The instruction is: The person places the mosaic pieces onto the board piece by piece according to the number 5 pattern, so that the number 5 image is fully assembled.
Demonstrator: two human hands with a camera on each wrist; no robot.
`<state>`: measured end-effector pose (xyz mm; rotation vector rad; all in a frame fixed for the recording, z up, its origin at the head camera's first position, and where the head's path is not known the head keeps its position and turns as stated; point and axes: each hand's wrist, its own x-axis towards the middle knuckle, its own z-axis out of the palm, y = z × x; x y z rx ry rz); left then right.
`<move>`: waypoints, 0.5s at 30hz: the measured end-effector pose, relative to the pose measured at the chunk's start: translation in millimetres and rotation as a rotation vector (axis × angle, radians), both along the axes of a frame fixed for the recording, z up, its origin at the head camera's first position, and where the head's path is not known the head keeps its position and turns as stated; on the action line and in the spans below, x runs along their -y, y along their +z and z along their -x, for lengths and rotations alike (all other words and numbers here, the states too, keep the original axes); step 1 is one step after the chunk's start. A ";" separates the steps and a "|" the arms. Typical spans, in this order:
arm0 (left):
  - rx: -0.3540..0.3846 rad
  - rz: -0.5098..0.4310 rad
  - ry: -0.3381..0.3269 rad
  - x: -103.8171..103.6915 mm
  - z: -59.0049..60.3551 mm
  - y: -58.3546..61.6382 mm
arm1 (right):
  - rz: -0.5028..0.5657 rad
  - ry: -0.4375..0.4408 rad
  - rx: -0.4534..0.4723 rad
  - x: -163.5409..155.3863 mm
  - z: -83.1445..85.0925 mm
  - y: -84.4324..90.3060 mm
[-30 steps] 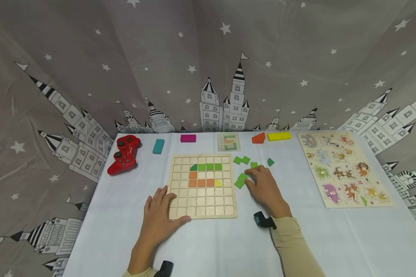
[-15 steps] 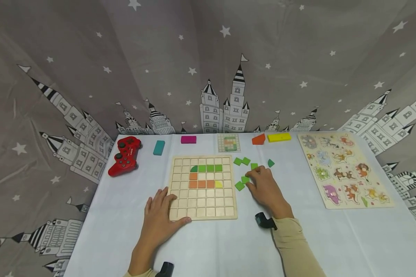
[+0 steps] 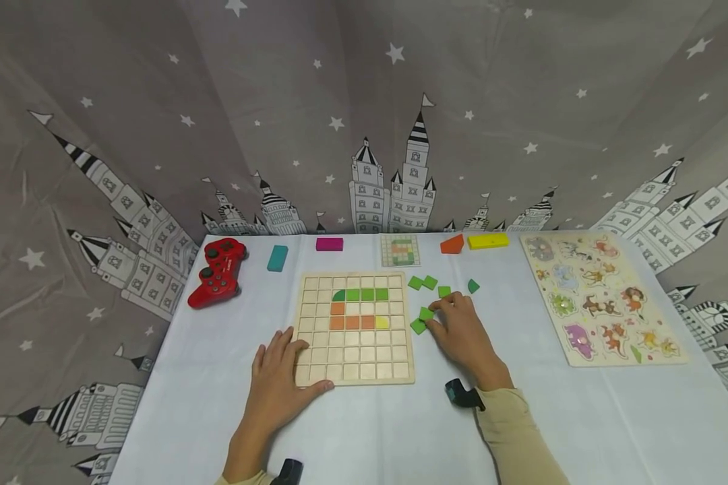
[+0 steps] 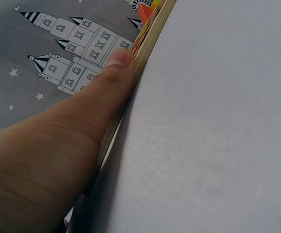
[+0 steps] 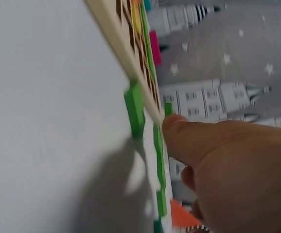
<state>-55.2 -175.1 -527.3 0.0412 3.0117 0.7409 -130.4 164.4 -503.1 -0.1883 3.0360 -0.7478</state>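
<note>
My left hand (image 3: 279,387) lies at the near-left corner of a wooden grid board (image 3: 327,364), fingers over its left side and thumb along its front edge. In the left wrist view the thumb (image 4: 118,68) is straight against the board's edge. Green, orange and yellow pieces sit in some of the board's cells. To the board's right, my right hand (image 3: 466,337) pinches a green square tile (image 3: 426,314) between thumb and fingertips. Another green tile (image 3: 418,327) lies right beside it. In the right wrist view a bit of green tile (image 5: 168,108) shows past the thumb tip.
Several green tiles (image 3: 429,282) and a dark green rounded piece (image 3: 473,286) lie beyond the right hand. A pattern card (image 3: 400,250) stands behind the board among coloured blocks (image 3: 329,244). A red game controller (image 3: 218,273) is at left, an animal puzzle (image 3: 603,296) at right.
My right hand has drawn one green tile rightward, apart from the tile beside it, then shifted it slightly back left. The left hand and the board have stayed in place.
</note>
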 end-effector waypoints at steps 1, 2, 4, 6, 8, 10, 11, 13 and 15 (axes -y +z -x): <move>0.002 0.003 0.000 0.0 -0.2 -0.1 | 0.004 0.011 -0.008 3.4 -1.6 1.1; 0.003 0.003 0.000 0.0 -0.2 0.0 | 0.006 0.026 -0.020 7.1 -3.2 1.9; 0.001 0.003 -0.002 -0.1 0.3 0.2 | 0.011 0.066 -0.043 15.6 -7.1 4.1; -0.004 0.002 -0.005 -0.1 0.9 0.3 | 0.028 0.115 -0.057 24.9 -11.3 6.1; -0.005 0.000 -0.006 -0.1 1.2 0.3 | 0.040 0.162 -0.066 34.0 -15.3 7.1; -0.008 -0.002 -0.006 0.0 1.3 0.2 | 0.057 0.205 -0.071 42.0 -19.2 7.3; -0.008 -0.003 -0.006 0.1 1.2 0.0 | 0.059 0.223 -0.070 45.4 -20.8 6.8; -0.007 0.000 -0.007 0.1 0.7 -0.2 | 0.045 0.245 -0.079 51.0 -23.7 5.2; -0.008 -0.001 -0.007 -0.1 0.2 -0.4 | 0.033 0.250 -0.086 54.9 -25.8 2.6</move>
